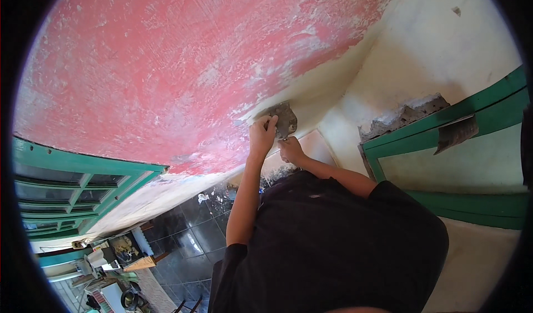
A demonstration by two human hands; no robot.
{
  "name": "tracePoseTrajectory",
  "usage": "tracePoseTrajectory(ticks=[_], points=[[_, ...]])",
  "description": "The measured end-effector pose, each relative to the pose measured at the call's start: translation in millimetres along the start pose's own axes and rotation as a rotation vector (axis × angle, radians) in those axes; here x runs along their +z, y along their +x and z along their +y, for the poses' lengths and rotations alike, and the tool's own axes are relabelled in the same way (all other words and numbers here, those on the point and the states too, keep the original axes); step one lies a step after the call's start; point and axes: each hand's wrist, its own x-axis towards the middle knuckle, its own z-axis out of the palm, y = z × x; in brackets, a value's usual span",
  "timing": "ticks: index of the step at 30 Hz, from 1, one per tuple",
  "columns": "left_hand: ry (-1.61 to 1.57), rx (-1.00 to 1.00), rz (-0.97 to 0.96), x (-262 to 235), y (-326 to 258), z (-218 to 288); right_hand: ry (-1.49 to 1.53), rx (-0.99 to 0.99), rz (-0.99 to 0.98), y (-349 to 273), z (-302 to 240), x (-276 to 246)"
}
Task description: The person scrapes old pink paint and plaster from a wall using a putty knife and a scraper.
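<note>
A broad, grey-stained scraper [287, 119] is up against the wall, its blade blotched with dried residue. My left hand [262, 137] closes on the blade's left edge with thumb and fingers. Just below the blade, my right hand [291, 149] is wrapped in a fist around what appears to be the handle, which is mostly hidden. Behind the blade, patchy red paint [166, 63] borders a bare cream strip of wall [327, 77].
A green door frame [400, 138] with broken plaster [408, 113] above it stands right. A green-framed window [83, 188] is at left. White flakes [203, 198] lie on dark floor tiles [191, 241]. Household items [119, 296] crowd the lower left.
</note>
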Motion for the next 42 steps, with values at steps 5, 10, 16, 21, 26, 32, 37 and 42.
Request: tracePoseTrajectory(ticks=[5, 10, 16, 21, 26, 32, 37, 42], points=[[-0.012, 0.035, 0.005, -2.4, -0.8, 4.9, -0.043, -0.008, 0.028, -4.7, 1.4, 3.8], [0.077, 0.066, 0.014, 1.0, 2.8, 4.9, 0.016, 0.005, 0.039, 2.5, 1.2, 2.6], [0.041, 0.141, 0.115, 14.0, 9.3, 16.0, -0.055, -0.133, 0.082, 4.7, -28.2, 8.3], [0.063, 0.347, 0.252, 14.5, 21.6, 48.4, 0.161, -0.161, 0.039, 2.0, -59.2, 26.4], [0.099, 0.176, 0.025, 10.7, 0.8, 19.3, 0.101, -0.055, 0.018, -4.5, -20.1, 2.5], [0.046, 0.095, 0.050, 17.5, -8.9, 7.6, -0.067, -0.065, 0.070, 1.2, 0.6, -9.0], [0.096, 0.107, 0.022, 15.2, -2.7, 2.6, -0.131, -0.069, 0.077, 3.9, -0.3, -9.9], [0.073, 0.106, 0.041, 20.2, -3.3, 5.4, -0.211, -0.168, 0.158, 7.2, 7.0, -8.7]])
